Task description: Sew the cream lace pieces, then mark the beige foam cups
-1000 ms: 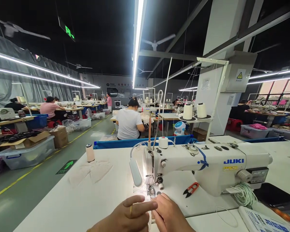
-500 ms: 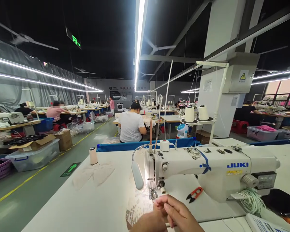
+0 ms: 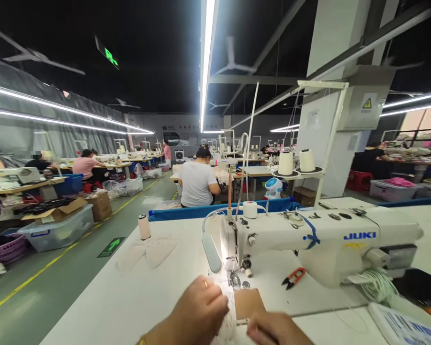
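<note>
A white sewing machine stands on the white table, its lamp lighting the needle area. White lace fabric runs from beneath the presser foot toward the near edge. My left hand, with a ring on one finger, is closed at the lace's left side; its fingers are curled and what they hold is hidden. To the right of the lace, my right hand is closed and low in the picture, its grip blurred. Between the hands and the machine bed lies a brown flat piece.
Red thread snips lie right of the needle. Pale fabric pieces and a thread cone are at the table's far left. Green cord and a white box sit at right. A person in white sits ahead.
My hands have drawn apart, the left moving left and up, the right lower. The brown piece now shows between them. The view has shifted slightly.
</note>
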`<state>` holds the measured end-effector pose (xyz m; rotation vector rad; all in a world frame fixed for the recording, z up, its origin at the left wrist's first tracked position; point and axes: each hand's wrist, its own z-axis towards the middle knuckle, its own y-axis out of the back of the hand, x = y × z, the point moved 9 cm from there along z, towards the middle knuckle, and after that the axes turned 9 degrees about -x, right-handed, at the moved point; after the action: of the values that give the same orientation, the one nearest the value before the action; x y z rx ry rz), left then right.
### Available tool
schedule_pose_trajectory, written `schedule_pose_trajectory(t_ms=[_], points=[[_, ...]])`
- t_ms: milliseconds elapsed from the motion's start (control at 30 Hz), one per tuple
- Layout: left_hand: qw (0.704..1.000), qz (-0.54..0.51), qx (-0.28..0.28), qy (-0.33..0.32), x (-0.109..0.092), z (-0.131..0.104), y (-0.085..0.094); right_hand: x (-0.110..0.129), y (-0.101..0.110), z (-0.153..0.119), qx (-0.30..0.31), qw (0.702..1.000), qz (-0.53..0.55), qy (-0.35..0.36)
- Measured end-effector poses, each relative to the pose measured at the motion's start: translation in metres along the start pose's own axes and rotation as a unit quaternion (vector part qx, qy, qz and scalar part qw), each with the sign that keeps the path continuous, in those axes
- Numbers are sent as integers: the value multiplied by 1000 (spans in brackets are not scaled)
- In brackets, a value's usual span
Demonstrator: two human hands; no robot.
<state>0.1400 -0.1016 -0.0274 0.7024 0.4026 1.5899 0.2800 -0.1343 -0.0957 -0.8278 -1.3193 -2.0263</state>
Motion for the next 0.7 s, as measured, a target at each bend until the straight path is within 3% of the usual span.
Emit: schedule_pose_trajectory(t_ms=[233,400,567,700], points=[[995,97,-32,11,24,28,20,-44,31,40,-24,994,-18,-101],[988,143,-54,-1,28,39,27,-60,36,69,-25,991,-51,-125],[984,160,-79,-29,27,50,34,-55,23,92,-23,984,-104,-139],[989,136,-53,-35,28,40,36,-28,21,63,-4,989,-110,-101]])
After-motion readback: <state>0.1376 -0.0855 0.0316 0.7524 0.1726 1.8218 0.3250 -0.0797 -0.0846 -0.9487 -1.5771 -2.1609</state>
